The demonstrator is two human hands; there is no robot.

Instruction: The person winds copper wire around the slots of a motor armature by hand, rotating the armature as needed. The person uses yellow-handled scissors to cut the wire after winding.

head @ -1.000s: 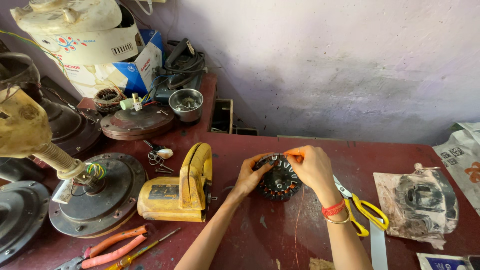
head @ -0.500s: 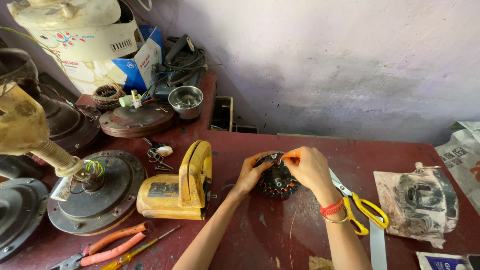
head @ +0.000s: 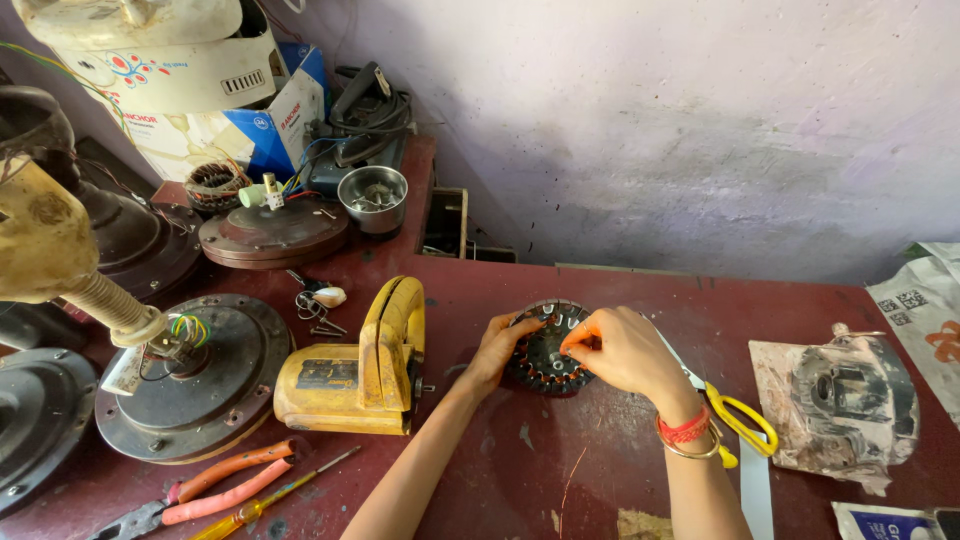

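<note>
A round dark fan stator (head: 540, 355) with copper windings lies on the red table (head: 600, 480). My left hand (head: 497, 347) grips its left rim. My right hand (head: 618, 348) rests over its right side, thumb and forefinger pinched on something small and orange at the stator's top; what exactly it pinches is too small to tell. Red and gold bangles circle my right wrist.
Yellow-handled scissors (head: 742, 420) lie right of my right wrist. A yellow power tool (head: 365, 365) sits left of the stator. Round fan motor housings (head: 190, 375), orange-handled pliers (head: 215, 485), a screwdriver, a steel bowl (head: 373, 195) and boxes crowd the left. A dirty part on paper (head: 840, 395) lies right.
The view has shifted slightly. My right fingers have moved a little along the stator's top; both hands stay on it.
</note>
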